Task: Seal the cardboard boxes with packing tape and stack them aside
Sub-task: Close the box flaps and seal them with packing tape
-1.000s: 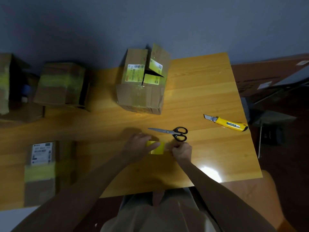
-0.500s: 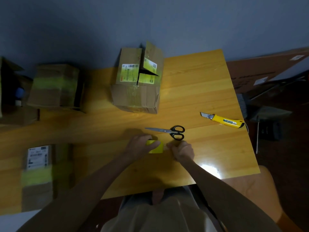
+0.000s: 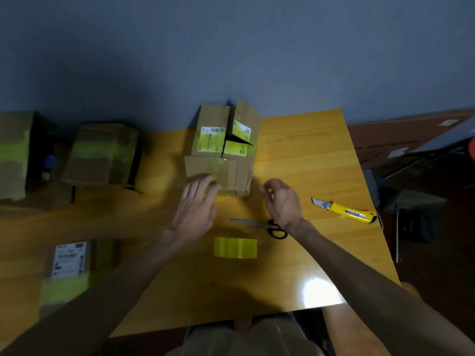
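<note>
Left hand [image 3: 195, 209]: open, fingers straight and spread, holding nothing. The fingertips are at the lower left of the front face of the open box [image 3: 221, 160]. It's motion-blurred, so I can't tell if they actually touch.

Right hand [image 3: 281, 201]: open, fingers loosely curled, nothing in it. It hovers just right of the box's near right corner, with my wrist over the scissors' handles.

Open box: at the back of the table [image 3: 295, 160], about mid-width, close to the grey wall. The top isn't sealed. The right flap is tilted up and there's a dark gap between the flaps. The flaps carry white and yellow labels, and there's clear tape on the front face.

Tape roll [image 3: 235, 247]: yellow, on the table between my forearms, on my side of the scissors. Neither hand touches it.

Scissors [image 3: 259, 224]: black handles, blades pointing left, flat on the table between the box and the roll.

Knife [image 3: 345, 213]: yellow body, blade end pointing left, near the table's right edge and well apart from the box.

Left side: three more boxes with yellow-green bands across them.
- Far-left box [image 3: 14, 155], at the frame edge.
- Middle box [image 3: 102, 152], beside it.
- Labelled box [image 3: 69, 271], nearer me, with a white label on top. It's blurred.
</note>
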